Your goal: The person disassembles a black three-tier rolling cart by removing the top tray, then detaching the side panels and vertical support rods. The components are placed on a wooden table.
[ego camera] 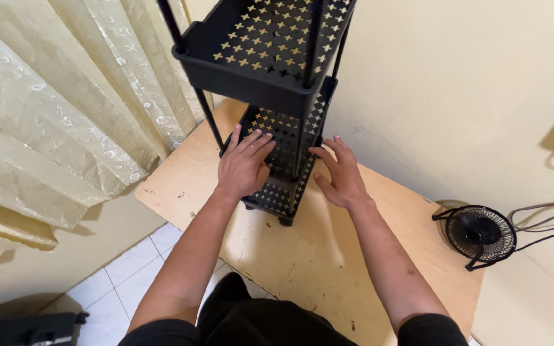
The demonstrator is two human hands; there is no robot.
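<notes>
A black metal tiered rack [261,61] with cross-shaped cut-outs stands on a light wooden table [318,256] against a cream wall. My left hand [243,165] lies flat, fingers spread, on the front left of the rack's bottom shelf [277,192]. My right hand [336,174] hovers open just right of the shelf's front corner post [299,144], fingers apart, close to the rack's side; I cannot tell whether it touches. Neither hand holds anything.
A small black desk fan [480,235] sits at the table's right edge, its cables [549,221] running along the wall. Cream patterned curtains [59,109] hang at the left. White floor tiles [126,282] and a dark object [24,328] lie lower left.
</notes>
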